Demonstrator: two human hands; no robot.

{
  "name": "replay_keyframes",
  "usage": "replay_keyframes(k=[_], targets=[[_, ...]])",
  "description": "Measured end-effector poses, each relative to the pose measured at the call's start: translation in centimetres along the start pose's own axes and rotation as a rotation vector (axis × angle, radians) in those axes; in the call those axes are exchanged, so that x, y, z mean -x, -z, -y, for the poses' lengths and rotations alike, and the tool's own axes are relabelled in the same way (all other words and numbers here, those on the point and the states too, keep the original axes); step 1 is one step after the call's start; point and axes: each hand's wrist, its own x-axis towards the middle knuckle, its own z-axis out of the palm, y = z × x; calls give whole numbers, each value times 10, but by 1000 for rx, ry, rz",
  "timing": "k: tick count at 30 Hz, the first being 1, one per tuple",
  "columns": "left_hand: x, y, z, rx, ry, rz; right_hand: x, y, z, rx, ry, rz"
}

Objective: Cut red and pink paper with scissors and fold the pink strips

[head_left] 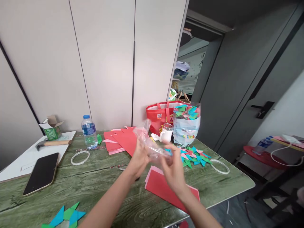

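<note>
Both hands hold a crumpled clear plastic bag [152,146] above the middle of the table. My left hand [139,160] grips its left part, fingers closed. My right hand [173,166] closes around its right end, slightly blurred. Beneath my right hand lies a stack of red and pink paper [163,186]. Behind the left hand is another pile of red paper sheets [124,139]. Folded paper pieces [194,156] in blue, green, pink and red are heaped right of the right hand. A ring of joined blue and green folded pieces [67,215] sits at the near left.
On the green table [99,183] stand a water bottle [89,133], a white mug [166,133], a red tote bag [156,115] and a plastic bag of folded pieces [186,126]. Tape rolls [80,157], a phone [41,174], a hammer [53,143] and a small box [51,129] lie around.
</note>
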Motion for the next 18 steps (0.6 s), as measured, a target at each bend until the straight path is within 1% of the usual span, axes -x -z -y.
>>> replay_keyframes(k=[1,2,3,4,6,7,8,9,10,11,12,13,14,15,17,18], targets=[[-4,-3,-4,31,-39,-62,4,-13,3,-91,-46,112],[-8,-5,-8,50,-64,-117,6,-21,4,-126,-58,173],[-12,-7,-12,60,-84,-170,4,-27,4,-111,-51,201],[-15,-7,-15,64,-101,-225,0,-29,3,-59,-28,198],[-23,-8,-21,61,-127,-334,-12,-26,1,91,36,123],[-28,-9,-23,53,-123,-375,-20,-23,0,146,66,93],[-34,-10,-25,33,-101,-394,-28,-20,-3,170,94,93],[-40,-12,-27,-9,-67,-382,-37,-16,-6,157,119,130],[-47,-14,-29,-67,-27,-338,-46,-12,-11,116,150,208],[-55,-16,-31,-148,13,-271,-57,-6,-17,69,187,301],[-65,-19,-32,-265,27,-181,-69,-1,-24,37,215,340],[-75,-22,-33,-307,35,-135,-83,7,-32,40,250,296],[-86,-25,-33,-335,37,-120,-100,15,-42,87,281,202],[-98,-28,-33,-394,13,-118,-118,25,-51,170,300,69],[-123,-35,-31,-833,-211,-133,-161,47,-70,347,311,-220],[-136,-39,-29,-1020,-300,-36,-183,58,-79,411,308,-353]])
